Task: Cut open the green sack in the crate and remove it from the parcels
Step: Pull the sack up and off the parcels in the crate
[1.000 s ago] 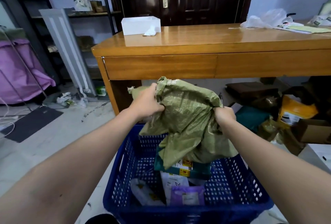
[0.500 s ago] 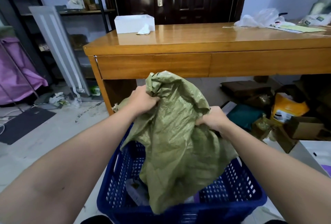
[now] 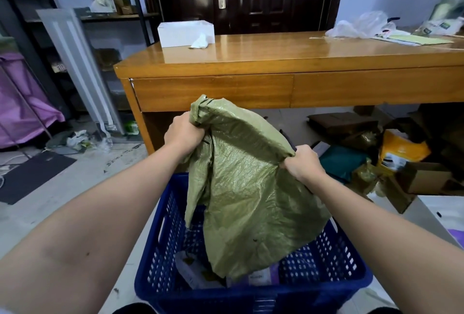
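The left hand [image 3: 184,133] and the right hand [image 3: 302,163] are both closed tight on the top of the green sack [image 3: 246,193]. The sack hangs limp and looks empty, with its bottom dipping into the blue crate [image 3: 334,286]. Parcels [image 3: 261,274] lie inside. I think it only needs lifting clear. The desk [image 3: 251,72] stands close ahead; the floor [image 3: 82,178] on the left is open.

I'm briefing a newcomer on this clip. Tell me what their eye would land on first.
First, the green sack, held up in the centre by the left hand and right hand, hanging limp over the blue crate. Under its lower edge, a few parcels show in the crate. Behind stands a glossy wooden desk with a white box on it.
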The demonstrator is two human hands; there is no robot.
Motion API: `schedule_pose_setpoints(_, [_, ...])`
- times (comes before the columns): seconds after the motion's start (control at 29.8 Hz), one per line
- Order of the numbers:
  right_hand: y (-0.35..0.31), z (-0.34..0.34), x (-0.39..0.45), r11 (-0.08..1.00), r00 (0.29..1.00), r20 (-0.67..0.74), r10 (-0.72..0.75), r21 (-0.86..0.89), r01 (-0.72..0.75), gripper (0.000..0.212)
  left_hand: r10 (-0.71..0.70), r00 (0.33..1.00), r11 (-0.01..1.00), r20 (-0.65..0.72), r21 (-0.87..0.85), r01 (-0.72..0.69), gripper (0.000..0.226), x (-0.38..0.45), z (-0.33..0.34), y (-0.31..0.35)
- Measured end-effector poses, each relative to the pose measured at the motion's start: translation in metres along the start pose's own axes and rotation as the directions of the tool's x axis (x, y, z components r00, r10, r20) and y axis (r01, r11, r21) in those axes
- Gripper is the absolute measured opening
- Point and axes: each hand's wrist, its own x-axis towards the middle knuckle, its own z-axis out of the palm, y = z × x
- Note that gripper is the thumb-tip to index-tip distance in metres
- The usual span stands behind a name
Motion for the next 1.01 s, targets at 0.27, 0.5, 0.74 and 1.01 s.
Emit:
schedule_pose_setpoints(0.27, [-0.022,0.012,-0.006,0.871,0.996,0.006,0.092,0.485,-0.084,0.008,-0.083,0.926,0.988,-0.368,-0.149,0.030,0.050,-0.010,0.029,0.033])
schedule_pose_setpoints(0.5, [-0.036,0.020,-0.015,0.960,0.998,-0.017,-0.056,0.273,0.059,0.015,-0.035,0.848,0.804,0.528,-0.489,0.338,0.058,-0.027,0.037,0.065])
schedule_pose_setpoints(0.74, [-0.053,0.014,-0.037,0.943,0.939,0.240,-0.246,0.285,0.174,0.020,-0.079,0.857,0.772,0.509,-0.513,0.376,0.063,-0.022,0.033,0.070])
schedule_pose_setpoints(1.01, [-0.049,0.002,-0.026,0.942,0.979,0.142,-0.145,0.322,0.093,0.119,-0.051,0.857,0.364,0.512,-0.790,0.494,0.030,-0.026,0.022,0.062])
